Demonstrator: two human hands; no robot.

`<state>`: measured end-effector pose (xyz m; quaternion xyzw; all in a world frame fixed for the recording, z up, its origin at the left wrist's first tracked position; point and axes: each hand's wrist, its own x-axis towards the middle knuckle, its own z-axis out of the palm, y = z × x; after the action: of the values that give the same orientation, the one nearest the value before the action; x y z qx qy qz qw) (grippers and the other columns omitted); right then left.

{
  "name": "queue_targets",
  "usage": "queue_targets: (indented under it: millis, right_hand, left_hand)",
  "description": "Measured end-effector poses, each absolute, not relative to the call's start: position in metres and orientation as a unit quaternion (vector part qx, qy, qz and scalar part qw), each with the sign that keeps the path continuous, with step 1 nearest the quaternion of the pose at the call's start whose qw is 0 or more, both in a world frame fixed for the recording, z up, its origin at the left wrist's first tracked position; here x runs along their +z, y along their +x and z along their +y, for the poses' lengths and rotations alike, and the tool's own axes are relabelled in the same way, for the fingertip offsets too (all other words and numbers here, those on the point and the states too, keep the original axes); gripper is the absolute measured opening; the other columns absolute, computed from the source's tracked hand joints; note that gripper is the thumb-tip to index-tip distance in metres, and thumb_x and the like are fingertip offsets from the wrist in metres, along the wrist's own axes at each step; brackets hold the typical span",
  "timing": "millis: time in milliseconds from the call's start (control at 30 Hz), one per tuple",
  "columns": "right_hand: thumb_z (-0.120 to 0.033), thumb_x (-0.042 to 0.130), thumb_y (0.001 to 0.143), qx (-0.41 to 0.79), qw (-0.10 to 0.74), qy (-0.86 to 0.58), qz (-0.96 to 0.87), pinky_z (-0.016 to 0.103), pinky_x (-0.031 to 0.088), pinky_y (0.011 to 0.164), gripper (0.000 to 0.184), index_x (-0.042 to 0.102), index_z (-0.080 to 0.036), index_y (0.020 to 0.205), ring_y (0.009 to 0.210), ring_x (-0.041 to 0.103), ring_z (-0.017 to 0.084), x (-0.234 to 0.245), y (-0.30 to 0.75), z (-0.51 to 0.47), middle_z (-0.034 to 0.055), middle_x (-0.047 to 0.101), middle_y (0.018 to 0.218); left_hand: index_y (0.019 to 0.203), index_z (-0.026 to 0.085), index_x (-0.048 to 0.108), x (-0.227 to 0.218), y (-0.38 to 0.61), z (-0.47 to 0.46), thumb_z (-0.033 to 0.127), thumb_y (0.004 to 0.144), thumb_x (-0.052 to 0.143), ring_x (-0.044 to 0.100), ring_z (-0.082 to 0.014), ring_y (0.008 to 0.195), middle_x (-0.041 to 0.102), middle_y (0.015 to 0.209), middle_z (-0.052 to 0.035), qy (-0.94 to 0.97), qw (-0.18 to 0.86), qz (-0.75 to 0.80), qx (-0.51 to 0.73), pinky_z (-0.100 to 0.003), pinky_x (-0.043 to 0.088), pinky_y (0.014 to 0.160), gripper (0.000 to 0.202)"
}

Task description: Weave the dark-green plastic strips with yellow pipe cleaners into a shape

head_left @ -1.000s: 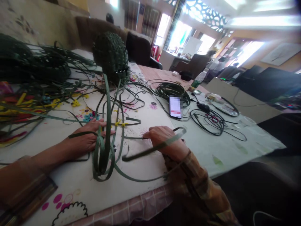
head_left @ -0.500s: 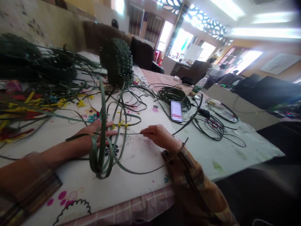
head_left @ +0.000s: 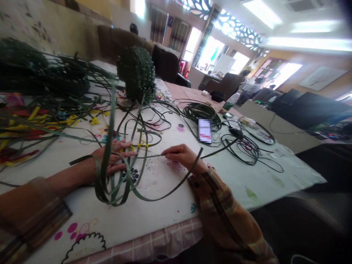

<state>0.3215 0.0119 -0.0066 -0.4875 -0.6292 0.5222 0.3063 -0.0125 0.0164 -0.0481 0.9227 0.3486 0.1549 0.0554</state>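
My left hand (head_left: 115, 156) lies on the table with its fingers stretched out and a little apart, resting on a loose weave of flat green strips (head_left: 127, 190). Several of those strips loop up and over the hand, hiding part of it. Small yellow ties (head_left: 143, 145) sit on the weave just beyond the fingertips. To the right, my right hand (head_left: 183, 157) pinches the end of a thin green strip (head_left: 150, 157), which runs left toward the weave. One long strip curves from the weave up in front of my right wrist.
A dark green woven basket (head_left: 137, 73) stands behind the weave. Loose strips and yellow and red scraps (head_left: 30, 128) are heaped at left. Coiled strips (head_left: 202, 110), a lit phone (head_left: 205, 131), a dark computer mouse (head_left: 235, 132) and a bottle (head_left: 232, 99) lie to the right.
The looped strips over my left hand have swung left. The strip end by my right wrist has shifted left and lower. My right hand has moved slightly left, still pinching the thin strip.
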Motion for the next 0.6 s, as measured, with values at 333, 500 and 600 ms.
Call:
queue_targets:
  millis: [333,500,600]
  right_hand:
    - [-0.03,0.082,0.059,0.582,0.33,-0.512,-0.539,0.025,0.037,0.06,0.032,0.081,-0.013,0.085,0.06,0.05,0.01,0.0,0.324,0.011,0.0012,0.067,0.064]
    - [-0.026,0.082,0.058,0.61,0.33,-0.501,-0.518,0.026,0.039,0.063,0.031,0.081,-0.013,0.085,0.061,0.053,0.01,0.007,0.325,0.008,0.001,0.067,0.064]
    - [-0.026,0.083,0.056,0.613,0.334,-0.51,-0.502,0.026,0.04,0.063,0.031,0.08,-0.013,0.084,0.059,0.053,0.01,0.006,0.326,0.009,0.0009,0.067,0.062]
  left_hand:
    - [0.135,0.031,0.064,-0.036,-0.007,0.012,0.042,0.096,0.054,0.044,-0.0333,0.139,0.046,0.155,-0.0082,0.915,0.084,0.364,0.156,-0.055,0.029,0.118,0.042]
    - [0.14,0.035,0.058,-0.039,-0.011,0.014,0.046,0.097,0.051,0.038,-0.0283,0.144,0.041,0.158,-0.005,0.919,0.083,0.357,0.147,-0.049,0.026,0.121,0.045]
    - [0.14,0.037,0.058,-0.041,-0.012,0.015,0.045,0.098,0.051,0.039,-0.0266,0.144,0.042,0.158,-0.0029,0.918,0.084,0.355,0.156,-0.049,0.027,0.121,0.043]
